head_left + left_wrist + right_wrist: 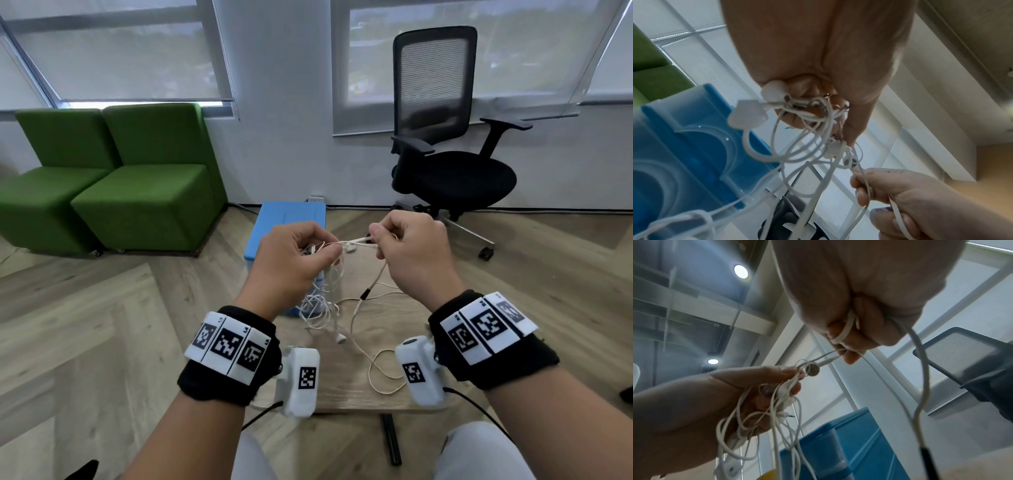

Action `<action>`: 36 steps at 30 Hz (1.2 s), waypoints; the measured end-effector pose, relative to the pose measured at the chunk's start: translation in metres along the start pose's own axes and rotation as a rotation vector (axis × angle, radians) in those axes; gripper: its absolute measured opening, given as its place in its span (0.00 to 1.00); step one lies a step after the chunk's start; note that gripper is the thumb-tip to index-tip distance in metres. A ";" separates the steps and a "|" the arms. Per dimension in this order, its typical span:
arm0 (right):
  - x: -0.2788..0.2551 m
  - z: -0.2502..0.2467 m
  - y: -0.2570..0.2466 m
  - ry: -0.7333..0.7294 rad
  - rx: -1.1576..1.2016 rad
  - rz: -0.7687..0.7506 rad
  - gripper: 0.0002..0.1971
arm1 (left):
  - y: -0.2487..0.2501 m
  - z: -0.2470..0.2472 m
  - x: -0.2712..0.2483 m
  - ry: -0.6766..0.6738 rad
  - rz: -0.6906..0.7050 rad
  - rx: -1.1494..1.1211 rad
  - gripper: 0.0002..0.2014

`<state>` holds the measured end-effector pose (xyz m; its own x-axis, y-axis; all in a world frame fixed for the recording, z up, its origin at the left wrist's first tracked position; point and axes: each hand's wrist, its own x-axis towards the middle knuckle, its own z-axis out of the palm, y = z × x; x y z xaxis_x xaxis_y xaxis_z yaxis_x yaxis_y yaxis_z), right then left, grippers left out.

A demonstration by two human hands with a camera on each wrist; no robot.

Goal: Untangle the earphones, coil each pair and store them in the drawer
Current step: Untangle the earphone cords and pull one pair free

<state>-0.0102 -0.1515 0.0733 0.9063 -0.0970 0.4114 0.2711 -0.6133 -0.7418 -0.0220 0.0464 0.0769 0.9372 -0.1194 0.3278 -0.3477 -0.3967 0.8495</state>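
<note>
Blue drawer unit (291,219) stands on the small table (359,394) behind both grips, apparently within reach for storing. Left hand (291,260) is curled round the white earphone tangle (318,308), presumably to anchor it. Right hand (411,253) pinches one cord, drawing an earbud (812,369) clear. No legible brand; wristband markers (229,346) carry codes only.

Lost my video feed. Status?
Left hand grips earphone tangle. Right hand pinches one cord. Nothing coiled; blue drawer unit untouched.

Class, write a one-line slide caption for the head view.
Left hand grips tangled white earphones while right hand pulls one strand free.
</note>
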 end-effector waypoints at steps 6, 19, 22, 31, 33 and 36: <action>-0.003 0.004 0.001 0.001 0.105 0.131 0.17 | -0.002 0.006 -0.003 -0.017 0.001 -0.023 0.02; -0.008 0.019 -0.005 -0.212 0.541 0.272 0.16 | -0.008 0.006 -0.007 -0.101 -0.110 -0.085 0.04; -0.007 0.015 -0.009 -0.258 0.678 0.273 0.15 | -0.011 0.006 -0.008 -0.082 -0.127 -0.101 0.05; 0.000 0.008 0.005 -0.138 0.531 0.301 0.15 | -0.009 0.003 -0.012 -0.113 -0.129 -0.082 0.06; 0.000 0.012 0.020 -0.157 0.366 0.310 0.15 | -0.008 0.000 -0.012 -0.115 -0.134 -0.109 0.07; -0.006 0.020 0.037 -0.216 0.225 0.326 0.17 | -0.006 -0.003 -0.014 -0.111 -0.100 -0.109 0.04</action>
<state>0.0004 -0.1578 0.0328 0.9965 -0.0759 0.0349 0.0025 -0.3898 -0.9209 -0.0328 0.0533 0.0689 0.9625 -0.1868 0.1968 -0.2480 -0.3113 0.9174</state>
